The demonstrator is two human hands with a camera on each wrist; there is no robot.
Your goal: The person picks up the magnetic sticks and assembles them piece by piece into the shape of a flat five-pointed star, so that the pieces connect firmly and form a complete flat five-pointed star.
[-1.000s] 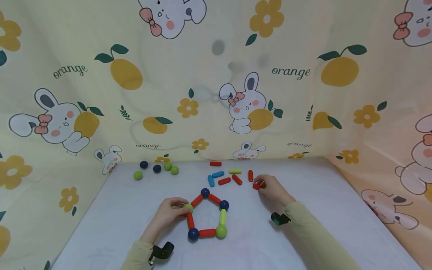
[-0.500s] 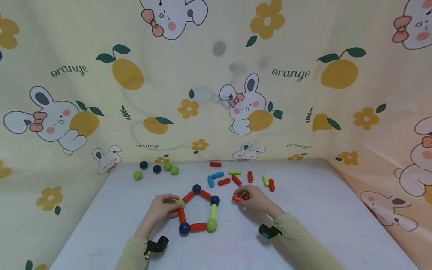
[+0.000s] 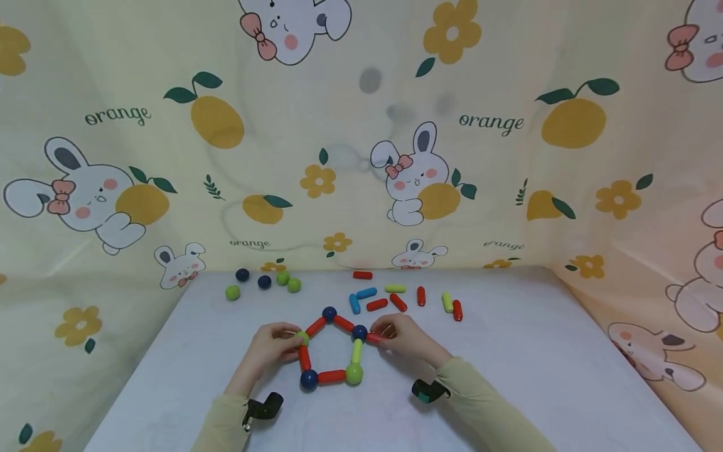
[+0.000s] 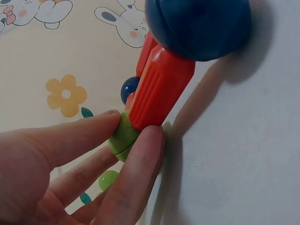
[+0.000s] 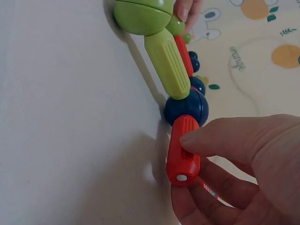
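Observation:
A five-sided ring of rods and balls lies mid-table, made of red rods (image 3: 331, 376), one yellow-green rod (image 3: 356, 352), dark blue balls (image 3: 309, 380) and green balls (image 3: 354, 373). My left hand (image 3: 275, 349) pinches the green ball (image 4: 123, 136) at the ring's left corner between thumb and fingers. On the other side my right hand (image 3: 408, 339) pinches a red rod (image 5: 183, 152). One end of that rod meets the dark blue ball (image 5: 186, 108) at the ring's right corner; a silvery tip shows at its free end.
Behind the ring lie loose red rods (image 3: 398, 302), blue rods (image 3: 354, 304) and yellow-green rods (image 3: 447, 302). Loose dark blue balls (image 3: 264, 282) and green balls (image 3: 233, 292) sit at the back left. A patterned cloth (image 3: 339, 125) hangs behind the table (image 3: 508, 351).
My right hand has carried the red rod leftward from the loose rods to the ring's right blue ball. The ring shifted slightly left and away, with my left hand still pinching its green ball.

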